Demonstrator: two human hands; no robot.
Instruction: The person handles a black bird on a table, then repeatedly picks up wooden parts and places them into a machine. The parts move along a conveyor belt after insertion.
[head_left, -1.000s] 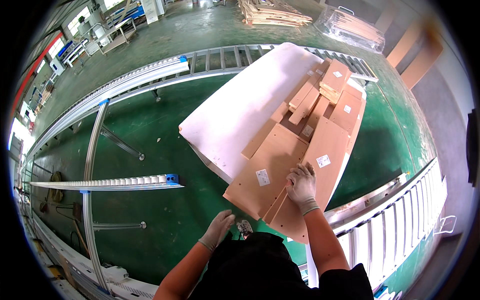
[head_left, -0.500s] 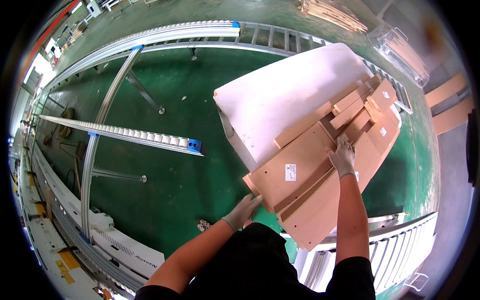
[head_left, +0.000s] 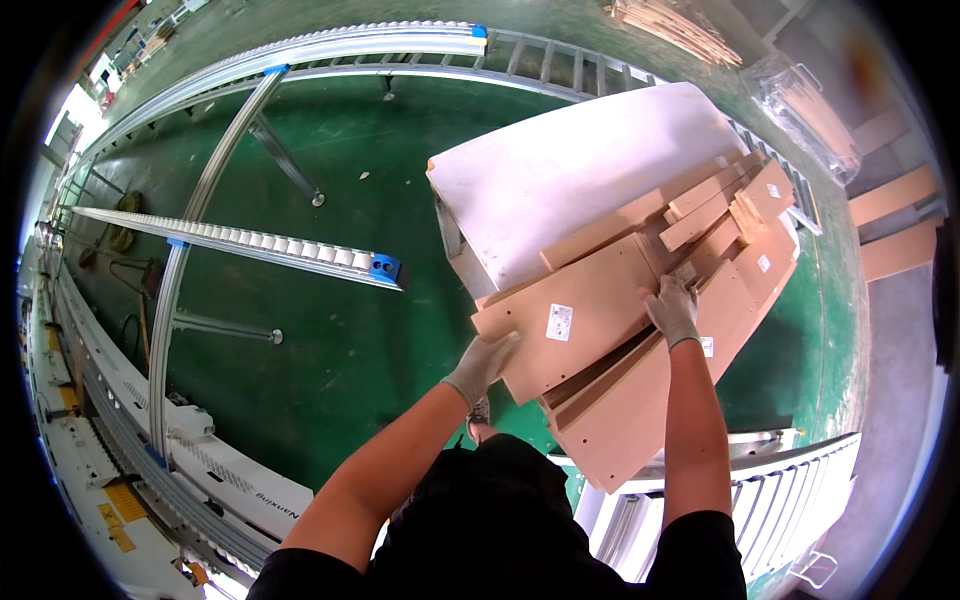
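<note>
A brown board [head_left: 595, 315] with a white label and small drilled holes lies tilted on top of a pile of boards. My gloved left hand [head_left: 482, 366] grips its near-left corner, thumb on the upper face and fingers out of sight beneath. At the board's right end, my gloved right hand [head_left: 672, 308] has its thumb and fingers curled about the edge; the fingertips are partly hidden. Under and beside this board lie a long brown panel [head_left: 625, 428] and several narrow strips [head_left: 697, 226]. The pile rests on a white-topped table [head_left: 560, 165].
A roller rail [head_left: 300, 252] with a blue end cap juts in from the left. Behind the table runs a metal roller conveyor [head_left: 545, 65]. A white slatted rack [head_left: 790, 510] stands at the lower right. Wood strips [head_left: 680, 30] lie on the far floor.
My left hand has moved up and taken hold of the board's left corner. The labelled board has shifted left and turned slightly, and my right hand has moved left with it.
</note>
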